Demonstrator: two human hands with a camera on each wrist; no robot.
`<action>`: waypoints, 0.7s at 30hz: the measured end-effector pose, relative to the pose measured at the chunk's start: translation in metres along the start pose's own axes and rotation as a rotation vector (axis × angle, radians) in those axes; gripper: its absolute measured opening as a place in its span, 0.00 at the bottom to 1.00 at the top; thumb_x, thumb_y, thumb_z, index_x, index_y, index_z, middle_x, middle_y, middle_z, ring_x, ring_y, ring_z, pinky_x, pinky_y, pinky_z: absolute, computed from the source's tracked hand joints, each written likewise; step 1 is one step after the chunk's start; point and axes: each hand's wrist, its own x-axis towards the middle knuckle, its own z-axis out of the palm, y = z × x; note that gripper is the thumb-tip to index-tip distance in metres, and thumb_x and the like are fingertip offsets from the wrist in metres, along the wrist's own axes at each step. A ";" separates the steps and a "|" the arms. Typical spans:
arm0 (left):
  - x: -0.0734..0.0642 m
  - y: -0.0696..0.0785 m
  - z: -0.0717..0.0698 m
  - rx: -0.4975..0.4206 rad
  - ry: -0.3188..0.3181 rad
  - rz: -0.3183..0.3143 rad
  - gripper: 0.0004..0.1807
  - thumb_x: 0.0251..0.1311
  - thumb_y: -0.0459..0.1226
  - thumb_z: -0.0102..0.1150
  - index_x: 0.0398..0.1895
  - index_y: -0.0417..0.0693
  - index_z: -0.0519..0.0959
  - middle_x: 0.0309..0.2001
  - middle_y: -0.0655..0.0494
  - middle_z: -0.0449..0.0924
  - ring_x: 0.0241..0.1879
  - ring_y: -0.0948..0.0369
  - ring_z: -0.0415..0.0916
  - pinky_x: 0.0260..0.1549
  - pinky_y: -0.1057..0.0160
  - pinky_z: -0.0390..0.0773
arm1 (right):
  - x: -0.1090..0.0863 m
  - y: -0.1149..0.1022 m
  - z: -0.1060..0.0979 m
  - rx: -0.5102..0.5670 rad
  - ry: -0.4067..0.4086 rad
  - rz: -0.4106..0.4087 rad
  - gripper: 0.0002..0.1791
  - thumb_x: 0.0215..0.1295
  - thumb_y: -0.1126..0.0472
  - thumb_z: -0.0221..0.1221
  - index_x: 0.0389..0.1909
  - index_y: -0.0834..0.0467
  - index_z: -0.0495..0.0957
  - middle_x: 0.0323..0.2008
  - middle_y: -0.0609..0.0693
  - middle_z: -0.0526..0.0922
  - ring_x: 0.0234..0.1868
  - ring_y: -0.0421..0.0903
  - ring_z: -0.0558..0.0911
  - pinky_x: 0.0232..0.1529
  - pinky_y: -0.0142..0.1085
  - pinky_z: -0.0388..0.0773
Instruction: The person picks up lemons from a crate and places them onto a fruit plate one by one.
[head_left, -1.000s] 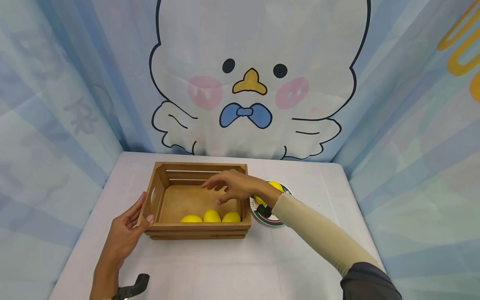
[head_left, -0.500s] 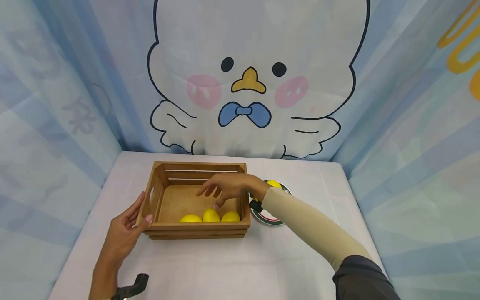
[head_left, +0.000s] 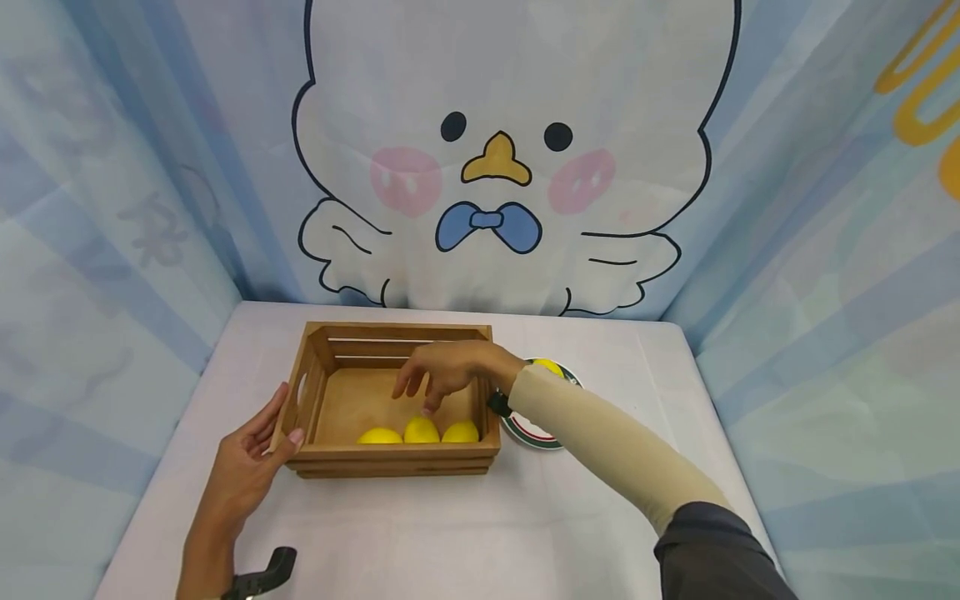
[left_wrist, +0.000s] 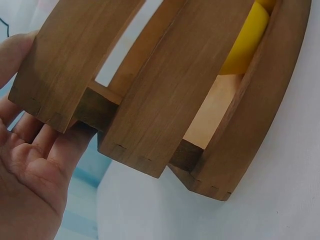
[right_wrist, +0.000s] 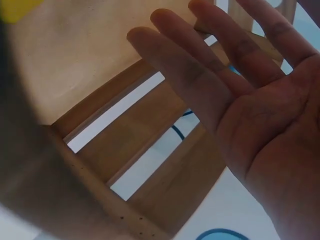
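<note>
My left hand [head_left: 243, 467] grips the left end of a slatted wooden crate [head_left: 390, 461], its thumb at the near corner and its fingers on the end wall. In the left wrist view the thumb and fingers are on opposite sides of a slat [left_wrist: 70, 60]. Over the inside of the crate is my right hand [head_left: 450, 371], fingers loosely bent downward. Its palm holds nothing in the right wrist view. Three smooth yellow, lemon-like fruits [head_left: 422, 431] line the crate's near wall; the middle one is just below the right thumb tip.
Right of the crate stands a round plate [head_left: 536, 437] with a green rim, partly hidden by the right forearm. A yellow fruit [head_left: 549, 366] shows on it. White cloth covers the table [head_left: 420, 533]. A printed curtain [head_left: 637, 67] hangs behind and at both sides.
My right hand and forearm have shifted a little left, with the fingers tipping further down over the crate. My left hand keeps its grip; the fruits stay in a row.
</note>
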 end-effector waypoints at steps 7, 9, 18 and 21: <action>0.000 -0.001 0.000 0.004 0.001 0.009 0.41 0.76 0.46 0.62 0.85 0.71 0.53 0.86 0.50 0.51 0.80 0.34 0.59 0.52 0.87 0.73 | 0.010 -0.004 -0.003 -0.035 -0.031 0.001 0.26 0.62 0.67 0.75 0.61 0.51 0.86 0.63 0.57 0.86 0.65 0.54 0.85 0.56 0.33 0.86; 0.000 -0.001 0.000 0.004 0.003 0.009 0.41 0.76 0.46 0.62 0.85 0.71 0.53 0.86 0.50 0.51 0.80 0.34 0.59 0.52 0.87 0.73 | 0.013 -0.005 -0.005 -0.044 -0.044 0.007 0.25 0.62 0.67 0.75 0.60 0.50 0.87 0.61 0.55 0.87 0.66 0.54 0.83 0.58 0.34 0.86; 0.000 -0.001 0.000 0.001 0.004 0.012 0.41 0.76 0.46 0.63 0.85 0.70 0.53 0.85 0.48 0.52 0.79 0.34 0.60 0.51 0.87 0.74 | 0.025 -0.002 -0.009 0.001 -0.097 0.085 0.26 0.59 0.75 0.73 0.55 0.48 0.89 0.61 0.54 0.87 0.68 0.54 0.81 0.55 0.32 0.86; 0.000 -0.001 0.000 0.000 0.004 0.013 0.41 0.76 0.46 0.63 0.85 0.70 0.53 0.86 0.48 0.52 0.79 0.33 0.60 0.51 0.87 0.74 | 0.027 -0.002 -0.008 0.016 -0.101 0.105 0.28 0.58 0.79 0.71 0.54 0.48 0.89 0.60 0.53 0.86 0.68 0.55 0.81 0.53 0.32 0.87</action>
